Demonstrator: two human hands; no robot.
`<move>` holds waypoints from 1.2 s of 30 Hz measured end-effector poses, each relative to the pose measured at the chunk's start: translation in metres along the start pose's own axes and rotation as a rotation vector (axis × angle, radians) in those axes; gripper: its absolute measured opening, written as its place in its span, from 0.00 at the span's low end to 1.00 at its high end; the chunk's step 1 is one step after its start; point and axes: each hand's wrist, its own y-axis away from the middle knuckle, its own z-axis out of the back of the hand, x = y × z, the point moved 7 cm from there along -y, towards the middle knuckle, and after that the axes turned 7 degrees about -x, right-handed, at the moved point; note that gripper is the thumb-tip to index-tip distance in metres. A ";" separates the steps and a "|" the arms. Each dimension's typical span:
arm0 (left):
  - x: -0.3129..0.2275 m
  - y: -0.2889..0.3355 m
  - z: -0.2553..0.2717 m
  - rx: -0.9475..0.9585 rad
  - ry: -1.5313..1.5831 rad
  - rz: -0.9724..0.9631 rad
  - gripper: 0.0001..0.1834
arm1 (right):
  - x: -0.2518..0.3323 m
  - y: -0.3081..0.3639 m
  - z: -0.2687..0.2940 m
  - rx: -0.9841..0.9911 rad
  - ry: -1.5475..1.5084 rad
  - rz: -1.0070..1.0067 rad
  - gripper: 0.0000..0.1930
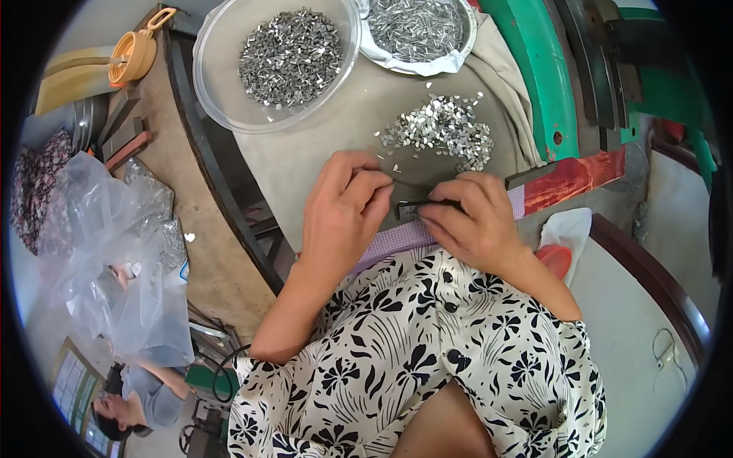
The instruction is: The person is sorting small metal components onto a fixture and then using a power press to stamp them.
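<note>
My right hand [477, 221] grips a small dark bar-shaped piece [407, 209] between thumb and fingers, close to the near edge of the cloth-covered table. Just left of that piece, my left hand [347, 202] is closed in a pinch; whatever its fingertips hold, if anything, is too small to make out. Beyond both hands lies a loose heap of small flat shiny metal pieces [447, 130], with a few strays scattered toward my left fingertips. A strip of purple checked cloth [385, 244] runs along the table edge under my wrists.
A clear round tub [202, 76] of small metal bits stands at the far left of the table cloth [286, 172]. Beside it is a bowl [471, 34] of thin metal pins. Green machinery [527, 61] borders the right. A wooden bench [221, 282] holds plastic bags [114, 252]; another person [153, 393] sits beyond.
</note>
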 end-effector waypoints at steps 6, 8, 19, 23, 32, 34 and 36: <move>-0.006 0.020 0.007 -0.021 0.028 0.031 0.09 | -0.014 -0.018 0.005 0.002 0.005 0.014 0.13; -0.007 0.024 0.005 -0.013 0.037 0.033 0.09 | -0.021 -0.032 0.001 0.007 -0.003 0.074 0.14; -0.008 0.031 -0.011 0.082 0.018 0.024 0.10 | -0.023 -0.057 -0.016 0.133 0.053 0.084 0.06; -0.011 0.029 -0.012 0.102 -0.015 -0.028 0.12 | -0.029 -0.052 -0.011 0.144 0.036 0.025 0.07; -0.010 0.028 -0.010 0.120 -0.002 -0.018 0.15 | -0.034 -0.054 0.004 0.095 -0.033 0.049 0.09; -0.008 0.028 -0.010 0.130 0.017 0.014 0.16 | -0.036 -0.051 0.009 0.082 -0.026 0.029 0.09; -0.007 0.026 -0.008 0.093 0.040 0.024 0.16 | -0.039 -0.047 0.012 0.076 0.010 -0.016 0.09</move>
